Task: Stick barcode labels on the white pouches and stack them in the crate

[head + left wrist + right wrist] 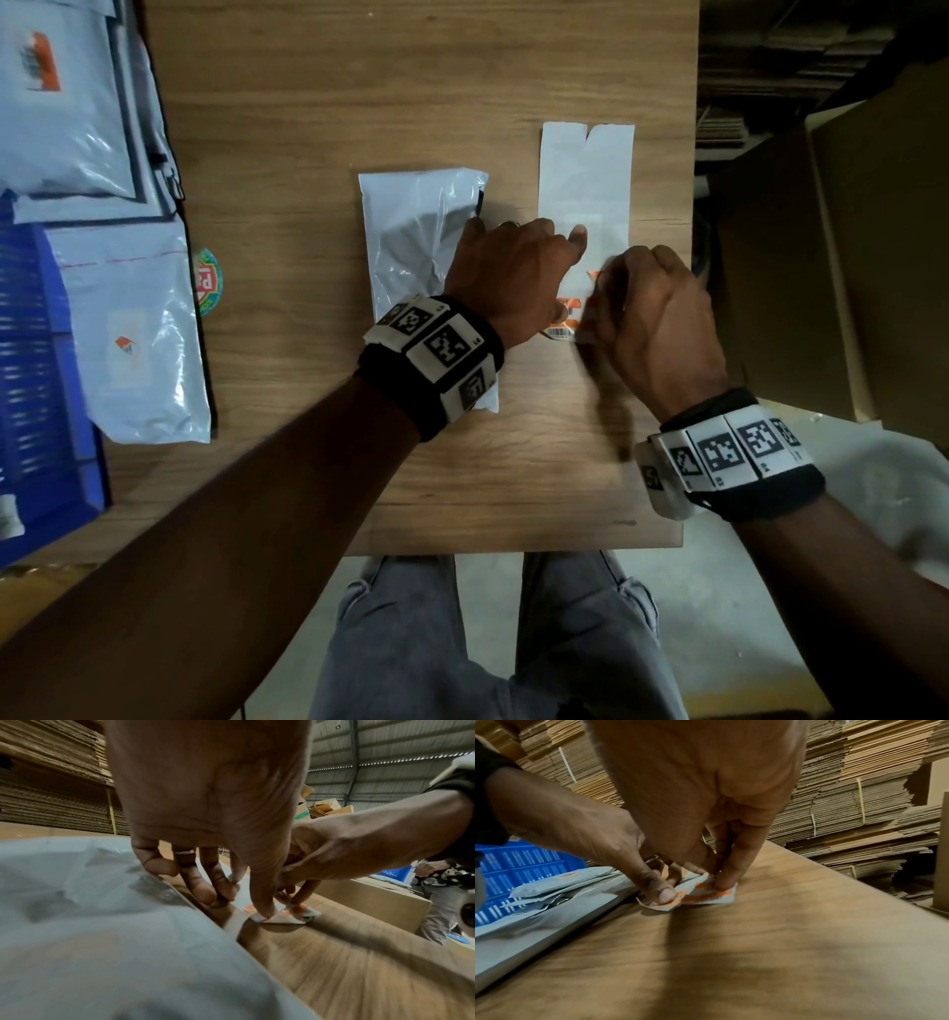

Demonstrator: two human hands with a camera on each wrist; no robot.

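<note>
both hands meet at the table's 3 o'clock: left hand [508, 272] pins the label sheet [585, 174], right hand [652, 313] pinches a barcode label [706, 894]. an unlabelled white pouch [411, 231] lies just beside at 9 o'clock. labelled pouches [133, 339] rest by the blue crate [36, 360], far at 9 o'clock; sticking and stacking remain.

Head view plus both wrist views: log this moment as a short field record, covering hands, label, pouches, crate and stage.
left hand: thumb presses the label strip flat on the table
right hand: pinches the orange barcode label at the strip's near end
pouch in work: beside the strip, no label visible yet
labelled pouches: at left, by the crate
blue crate: left table edge
stage: peeling label
</note>
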